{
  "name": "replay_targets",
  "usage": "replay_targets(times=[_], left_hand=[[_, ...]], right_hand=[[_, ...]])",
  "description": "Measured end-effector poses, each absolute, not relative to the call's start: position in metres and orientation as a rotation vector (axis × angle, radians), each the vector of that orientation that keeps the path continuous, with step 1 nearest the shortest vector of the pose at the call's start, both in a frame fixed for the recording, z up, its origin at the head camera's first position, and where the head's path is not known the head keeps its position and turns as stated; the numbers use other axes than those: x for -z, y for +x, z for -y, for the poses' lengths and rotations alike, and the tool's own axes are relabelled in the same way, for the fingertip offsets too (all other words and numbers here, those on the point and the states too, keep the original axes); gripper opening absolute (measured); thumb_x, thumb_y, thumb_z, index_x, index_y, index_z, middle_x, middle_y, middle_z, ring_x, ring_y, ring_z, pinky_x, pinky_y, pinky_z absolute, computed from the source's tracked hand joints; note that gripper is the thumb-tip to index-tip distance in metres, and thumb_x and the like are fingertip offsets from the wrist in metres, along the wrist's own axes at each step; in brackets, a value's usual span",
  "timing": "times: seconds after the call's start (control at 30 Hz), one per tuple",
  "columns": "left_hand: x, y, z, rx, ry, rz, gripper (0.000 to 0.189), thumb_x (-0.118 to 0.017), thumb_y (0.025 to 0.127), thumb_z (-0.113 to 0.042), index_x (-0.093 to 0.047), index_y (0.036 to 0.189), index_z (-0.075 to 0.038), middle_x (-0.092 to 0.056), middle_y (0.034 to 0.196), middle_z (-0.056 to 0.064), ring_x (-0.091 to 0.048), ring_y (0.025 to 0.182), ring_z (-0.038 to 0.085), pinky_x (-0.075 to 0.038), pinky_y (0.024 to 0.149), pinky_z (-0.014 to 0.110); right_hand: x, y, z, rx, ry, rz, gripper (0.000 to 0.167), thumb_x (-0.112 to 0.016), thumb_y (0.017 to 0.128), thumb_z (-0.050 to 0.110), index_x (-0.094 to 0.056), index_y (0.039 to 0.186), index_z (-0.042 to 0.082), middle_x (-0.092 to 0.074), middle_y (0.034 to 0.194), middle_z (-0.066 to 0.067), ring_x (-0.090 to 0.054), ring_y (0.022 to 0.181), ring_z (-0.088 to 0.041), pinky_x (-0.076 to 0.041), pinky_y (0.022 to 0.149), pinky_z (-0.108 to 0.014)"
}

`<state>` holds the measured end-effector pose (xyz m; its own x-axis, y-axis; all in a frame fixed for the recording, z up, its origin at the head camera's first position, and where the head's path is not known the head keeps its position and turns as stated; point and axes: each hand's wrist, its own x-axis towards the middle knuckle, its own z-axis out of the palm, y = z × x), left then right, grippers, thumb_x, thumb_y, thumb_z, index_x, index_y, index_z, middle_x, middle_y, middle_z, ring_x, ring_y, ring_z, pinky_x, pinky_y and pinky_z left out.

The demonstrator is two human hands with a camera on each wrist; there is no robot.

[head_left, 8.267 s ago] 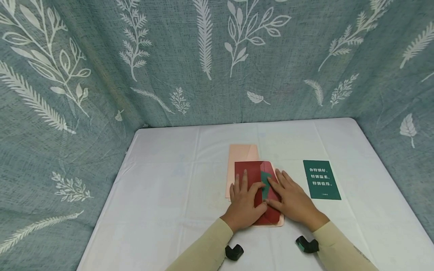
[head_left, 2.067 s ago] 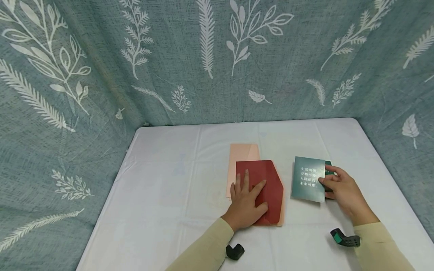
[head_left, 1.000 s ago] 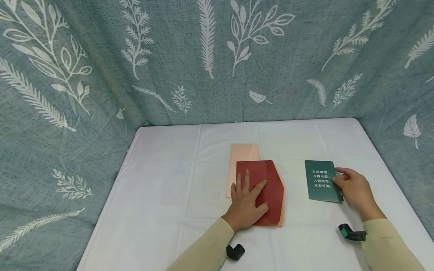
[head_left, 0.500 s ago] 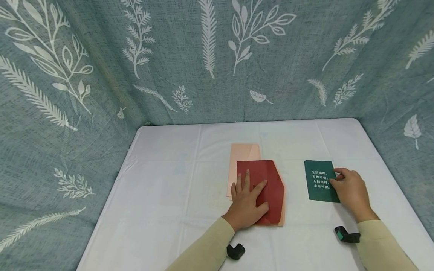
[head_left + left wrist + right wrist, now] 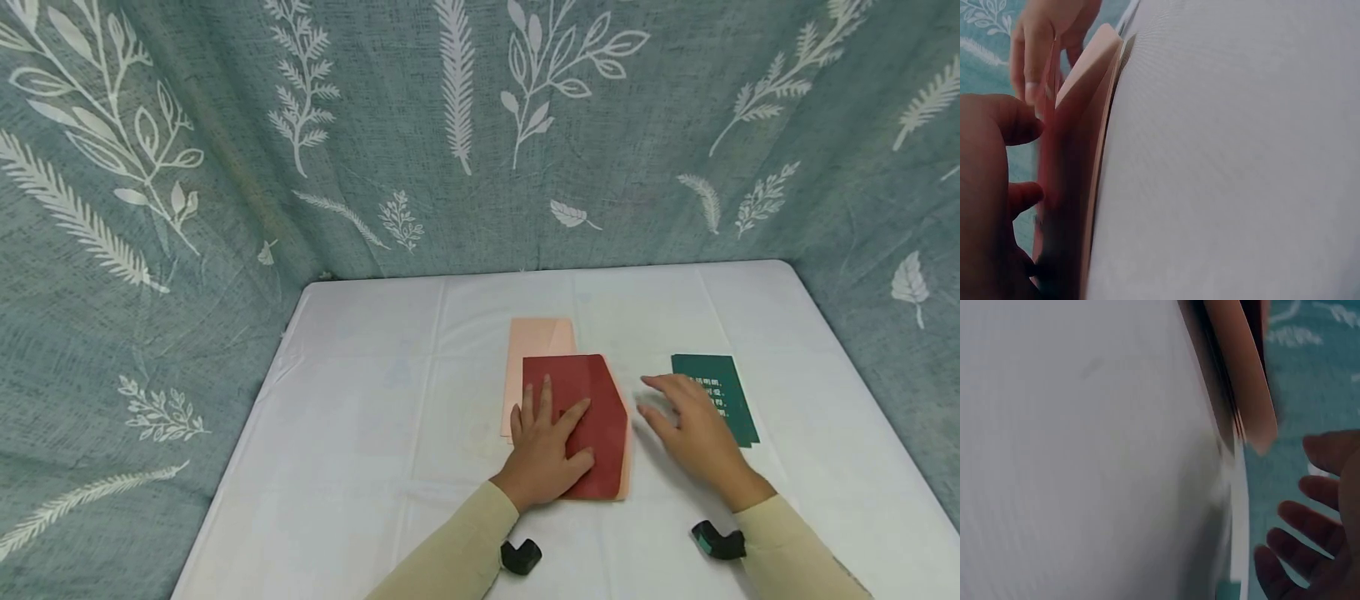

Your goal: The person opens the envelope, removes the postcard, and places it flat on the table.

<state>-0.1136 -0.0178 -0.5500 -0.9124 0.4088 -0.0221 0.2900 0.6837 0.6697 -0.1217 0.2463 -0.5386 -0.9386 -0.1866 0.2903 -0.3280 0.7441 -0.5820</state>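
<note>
My left hand [image 5: 542, 458] rests with spread fingers on a red envelope [image 5: 609, 417] whose pointed flap lies to the right. Peach envelopes [image 5: 536, 335] lie under it, sticking out at the back left and along the right edge. My right hand [image 5: 693, 437] hovers between the envelopes and two stacked dark green cards [image 5: 738, 392], holding nothing, its fingers apart. It hides part of the top card's white printed characters. In the left wrist view, the red envelope [image 5: 1050, 156] stands a little above a lifted peach flap [image 5: 1088, 65]. The right wrist view shows my loosely bent right fingers [image 5: 1310, 525].
A white cloth covers the table [image 5: 360, 400]. Leaf-patterned blue-green curtains [image 5: 480, 208] hang behind it and along both sides. Black wrist cameras [image 5: 718, 540] are worn below both hands.
My right hand brought a green card away from the red envelope, laid it on the other card, squared it there, let go and moved left. My left hand stayed on the red envelope.
</note>
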Motion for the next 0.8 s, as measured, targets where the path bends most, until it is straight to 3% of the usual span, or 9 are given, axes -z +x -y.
replay_targets(times=[0.1, 0.23, 0.33, 0.53, 0.8], left_hand=[[0.55, -0.114, 0.018, -1.039, 0.572, -2.727, 0.07, -0.054, 0.099, -0.038, -0.048, 0.167, -0.024, 0.002, 0.181, 0.014, 0.01, 0.163, 0.041, -0.001, 0.123, 0.07], [0.549, -0.114, 0.018, -1.035, 0.575, -2.725, 0.069, -0.053, 0.1, -0.039, -0.048, 0.167, -0.022, 0.001, 0.181, 0.015, 0.011, 0.163, 0.042, 0.0, 0.123, 0.071], [0.549, -0.114, 0.018, -1.032, 0.575, -2.73, 0.068, -0.054, 0.1, -0.038, -0.049, 0.166, -0.02, 0.0, 0.181, 0.016, 0.01, 0.163, 0.042, -0.001, 0.123, 0.071], [0.551, -0.115, 0.02, -1.09, 0.558, -2.729, 0.067, -0.06, 0.1, -0.037, -0.053, 0.163, -0.013, -0.006, 0.18, 0.018, 0.005, 0.164, 0.042, -0.004, 0.124, 0.07], [0.548, -0.117, 0.03, -1.349, 0.497, -2.661, 0.064, -0.064, 0.101, -0.034, -0.053, 0.159, -0.009, -0.015, 0.179, 0.019, -0.008, 0.163, 0.041, -0.021, 0.12, 0.073]], right_hand=[[0.543, -0.12, -0.23, -0.939, 0.544, 2.832, 0.058, -0.078, 0.102, 0.021, -0.059, 0.154, 0.003, -0.054, 0.157, -0.018, -0.046, 0.144, -0.042, -0.044, 0.11, -0.067], [0.547, -0.119, -0.218, -0.867, 0.659, 2.916, 0.067, -0.078, 0.103, 0.024, -0.052, 0.161, 0.004, -0.041, 0.17, -0.017, -0.037, 0.153, -0.045, -0.04, 0.112, -0.071], [0.548, -0.119, -0.214, -0.826, 0.677, 2.961, 0.064, -0.075, 0.105, 0.025, -0.053, 0.161, 0.003, -0.039, 0.171, -0.017, -0.034, 0.155, -0.047, -0.037, 0.111, -0.072], [0.553, -0.118, -0.215, -0.841, 0.677, 3.013, 0.061, -0.07, 0.108, 0.028, -0.052, 0.161, 0.004, -0.038, 0.172, -0.016, -0.028, 0.158, -0.045, -0.035, 0.106, -0.064], [0.561, -0.118, -0.221, -0.94, 0.682, 3.011, 0.073, -0.074, 0.105, 0.04, -0.049, 0.164, 0.006, -0.032, 0.176, -0.011, -0.02, 0.162, -0.041, -0.029, 0.11, -0.061]])
